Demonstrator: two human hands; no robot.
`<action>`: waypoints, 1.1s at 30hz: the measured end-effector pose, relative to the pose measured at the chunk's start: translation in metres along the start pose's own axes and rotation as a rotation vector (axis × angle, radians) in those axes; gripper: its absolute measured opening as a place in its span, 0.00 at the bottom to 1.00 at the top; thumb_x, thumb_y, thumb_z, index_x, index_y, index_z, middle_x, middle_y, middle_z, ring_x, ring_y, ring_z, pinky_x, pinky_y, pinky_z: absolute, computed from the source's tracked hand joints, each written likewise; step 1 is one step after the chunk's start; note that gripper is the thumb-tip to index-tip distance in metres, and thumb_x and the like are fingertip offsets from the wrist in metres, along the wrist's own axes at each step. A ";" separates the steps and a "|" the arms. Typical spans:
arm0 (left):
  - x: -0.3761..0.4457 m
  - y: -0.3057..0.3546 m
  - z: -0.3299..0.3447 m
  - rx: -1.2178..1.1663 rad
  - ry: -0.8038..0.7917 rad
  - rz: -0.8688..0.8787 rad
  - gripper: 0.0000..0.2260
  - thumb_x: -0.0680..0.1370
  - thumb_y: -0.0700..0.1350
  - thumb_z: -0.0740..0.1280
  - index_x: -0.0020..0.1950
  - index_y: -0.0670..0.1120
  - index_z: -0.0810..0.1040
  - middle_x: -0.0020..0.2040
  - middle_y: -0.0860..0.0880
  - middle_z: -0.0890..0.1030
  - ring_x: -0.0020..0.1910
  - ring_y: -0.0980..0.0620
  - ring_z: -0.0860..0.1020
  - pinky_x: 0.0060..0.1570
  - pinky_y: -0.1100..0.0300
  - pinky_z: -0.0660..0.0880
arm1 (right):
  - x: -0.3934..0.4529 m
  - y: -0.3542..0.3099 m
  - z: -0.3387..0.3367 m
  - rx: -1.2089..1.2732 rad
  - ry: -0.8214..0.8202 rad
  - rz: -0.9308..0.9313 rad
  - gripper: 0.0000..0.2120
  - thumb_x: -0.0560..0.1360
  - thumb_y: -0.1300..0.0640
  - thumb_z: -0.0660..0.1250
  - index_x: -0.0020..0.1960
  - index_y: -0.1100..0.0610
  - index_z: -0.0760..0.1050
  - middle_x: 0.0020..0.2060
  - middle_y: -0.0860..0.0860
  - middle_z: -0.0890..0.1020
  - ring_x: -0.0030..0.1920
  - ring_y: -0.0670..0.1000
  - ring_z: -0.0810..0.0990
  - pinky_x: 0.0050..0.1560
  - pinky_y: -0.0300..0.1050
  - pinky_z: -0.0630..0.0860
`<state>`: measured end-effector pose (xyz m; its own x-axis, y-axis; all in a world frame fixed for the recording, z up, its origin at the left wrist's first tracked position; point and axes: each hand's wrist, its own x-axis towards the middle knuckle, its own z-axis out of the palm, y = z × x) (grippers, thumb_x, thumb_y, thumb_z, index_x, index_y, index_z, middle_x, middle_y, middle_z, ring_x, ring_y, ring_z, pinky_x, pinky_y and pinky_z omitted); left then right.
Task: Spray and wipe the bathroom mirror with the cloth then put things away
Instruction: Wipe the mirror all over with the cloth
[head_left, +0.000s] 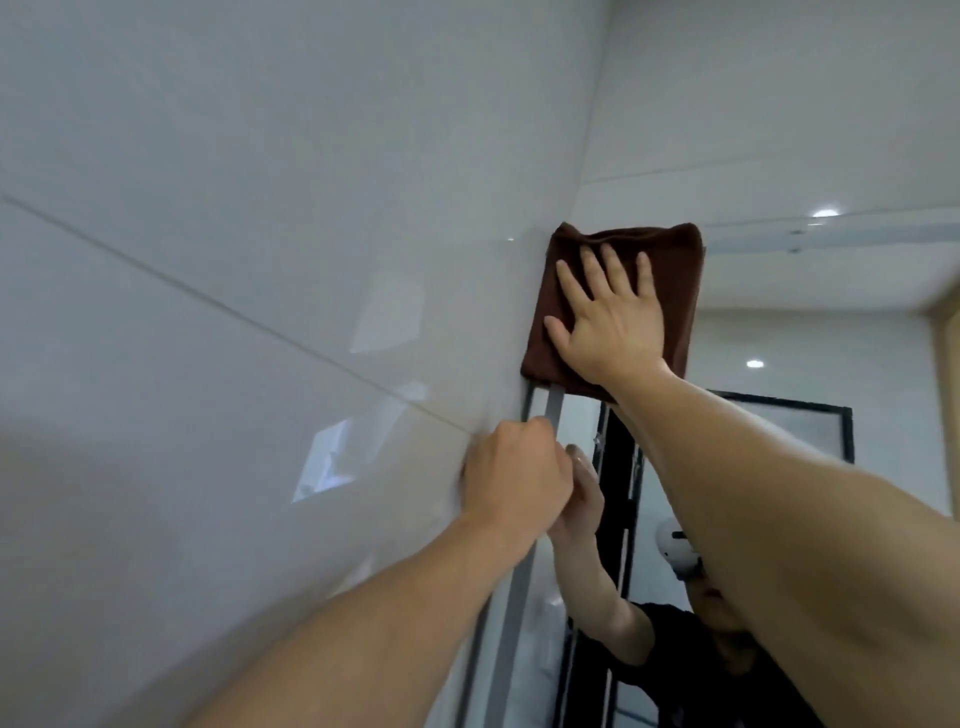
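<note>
Head view: right hand (608, 322) flat, pressing fuzzy brown square cloth (670, 270) on glossy mirror (779, 312); left hand (514, 478) curled gripping mirror edge.

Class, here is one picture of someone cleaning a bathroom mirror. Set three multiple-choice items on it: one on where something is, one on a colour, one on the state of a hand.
1. Where on the mirror is the cloth?
A. top left corner
B. bottom edge
C. centre

2. What colour is the cloth?
A. white
B. brown
C. blue

3. How is the right hand on the cloth?
A. curled in a fist
B. pinching one corner
C. flat with fingers spread

Key: 1 A, the cloth sits by the wall at the mirror's upper left corner. 2 B, it is dark brown. 3 C, the palm presses flat with straight fingers, while the left hand grips the mirror's frame.
</note>
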<state>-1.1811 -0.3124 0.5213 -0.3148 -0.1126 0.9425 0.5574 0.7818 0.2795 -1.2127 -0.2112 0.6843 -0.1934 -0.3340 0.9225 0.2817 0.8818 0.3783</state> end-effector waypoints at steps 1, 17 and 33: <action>-0.003 0.003 0.000 0.000 0.000 -0.004 0.10 0.80 0.48 0.60 0.42 0.45 0.74 0.43 0.42 0.82 0.43 0.41 0.81 0.38 0.53 0.71 | -0.012 -0.001 -0.001 0.014 -0.005 -0.014 0.35 0.79 0.35 0.49 0.82 0.49 0.53 0.81 0.54 0.56 0.81 0.56 0.50 0.78 0.63 0.43; -0.068 0.099 -0.009 -0.059 0.117 -0.064 0.05 0.79 0.48 0.63 0.47 0.48 0.70 0.46 0.50 0.73 0.39 0.47 0.74 0.37 0.54 0.69 | -0.218 0.250 -0.057 -0.112 0.001 0.161 0.34 0.79 0.34 0.47 0.82 0.46 0.51 0.81 0.54 0.57 0.81 0.56 0.53 0.78 0.63 0.49; -0.126 0.039 -0.030 -0.183 -0.089 -0.111 0.16 0.77 0.36 0.66 0.64 0.44 0.73 0.65 0.47 0.72 0.61 0.46 0.75 0.55 0.59 0.69 | -0.216 0.102 -0.030 0.045 -0.043 0.153 0.35 0.78 0.37 0.53 0.81 0.50 0.56 0.80 0.56 0.60 0.80 0.59 0.55 0.78 0.64 0.49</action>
<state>-1.0969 -0.2864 0.4192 -0.4440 -0.1311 0.8864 0.6431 0.6423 0.4171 -1.1140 -0.0589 0.5255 -0.1917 -0.1810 0.9646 0.2692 0.9355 0.2290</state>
